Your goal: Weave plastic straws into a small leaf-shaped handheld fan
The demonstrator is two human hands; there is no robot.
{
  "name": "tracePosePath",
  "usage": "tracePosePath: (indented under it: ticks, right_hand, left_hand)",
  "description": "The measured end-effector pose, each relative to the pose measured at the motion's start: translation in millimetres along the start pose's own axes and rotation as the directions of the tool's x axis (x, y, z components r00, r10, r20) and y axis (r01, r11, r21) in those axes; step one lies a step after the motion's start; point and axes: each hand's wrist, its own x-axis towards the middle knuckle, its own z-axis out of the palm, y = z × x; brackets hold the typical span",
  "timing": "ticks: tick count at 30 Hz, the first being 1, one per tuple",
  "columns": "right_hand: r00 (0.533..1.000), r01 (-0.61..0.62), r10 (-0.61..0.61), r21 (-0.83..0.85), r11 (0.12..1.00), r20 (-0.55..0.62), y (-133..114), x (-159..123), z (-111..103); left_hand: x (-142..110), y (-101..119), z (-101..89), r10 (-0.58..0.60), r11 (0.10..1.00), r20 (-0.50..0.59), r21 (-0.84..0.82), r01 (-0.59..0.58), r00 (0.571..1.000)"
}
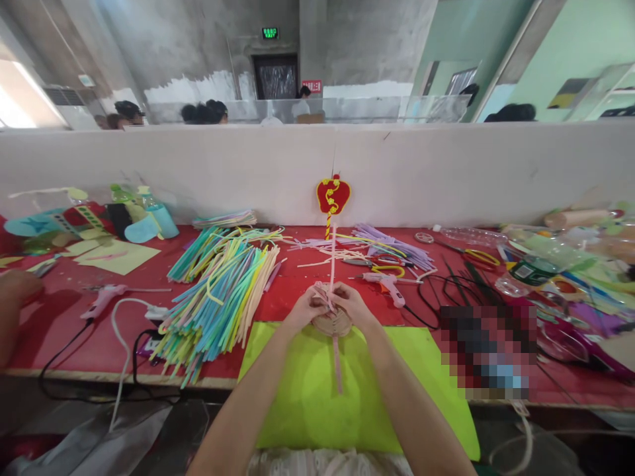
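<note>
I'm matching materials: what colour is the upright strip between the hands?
The strip is pale pink; head view.

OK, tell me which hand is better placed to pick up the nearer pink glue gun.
Probably the right hand: the pink glue gun lies to its right, farther from the left hand. Both hands are at the pink pipe cleaner.

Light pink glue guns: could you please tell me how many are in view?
2. One glue gun lies on the red table, left of the colourful pipe cleaners; the second glue gun lies right of the right hand. More may be hidden.
</note>
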Motion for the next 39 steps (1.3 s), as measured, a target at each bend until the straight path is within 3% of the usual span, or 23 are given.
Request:
tracePosePath:
  ticks: [10, 15, 20, 24, 29, 35, 39]
  right_hand:
    - [0.995, 0.077, -0.082, -0.073, 0.994, -0.065, 1, 2, 0]
    - [0.997, 0.052, -0.055, -0.062, 0.997, -0.056, 2, 2, 2]
    - [0.996, 0.086, -0.087, -0.093, 0.992, -0.005, 4, 1, 1]
    - [0.993, 0.108, -0.114, -0.140, 0.984, -0.034, 9, 2, 1]
    - [0.985, 0.134, -0.148, -0.138, 0.981, -0.093, 9, 4, 4]
    - [0.970, 0.133, -0.155, -0.129, 0.983, -0.185, 6, 5, 5]
    - [0.967, 0.135, -0.160, -0.133, 0.982, -0.198, 8, 5, 2]
  left_hand:
    - [5, -3, -4.1, 0.158, 0.975, -0.195, 0.187, -0.121, 0.968]
    - [5, -2, -3.7, 0.209, 0.967, -0.142, 0.179, -0.183, 0.967]
    - [4, -3, -3.1, 0.174, 0.971, -0.116, 0.188, -0.150, 0.978]
    - [4, -4, -4.9, 0.173, 0.967, -0.087, 0.203, -0.153, 0.981]
    - [5, -8, -6.6, 0.222, 0.959, -0.140, 0.209, -0.190, 0.965]
    - [8, -14, -12.6, 0.241, 0.946, -0.288, 0.283, -0.158, 0.927]
    - [9, -15, -14.8, 0.242, 0.940, -0.274, 0.303, -0.155, 0.931]
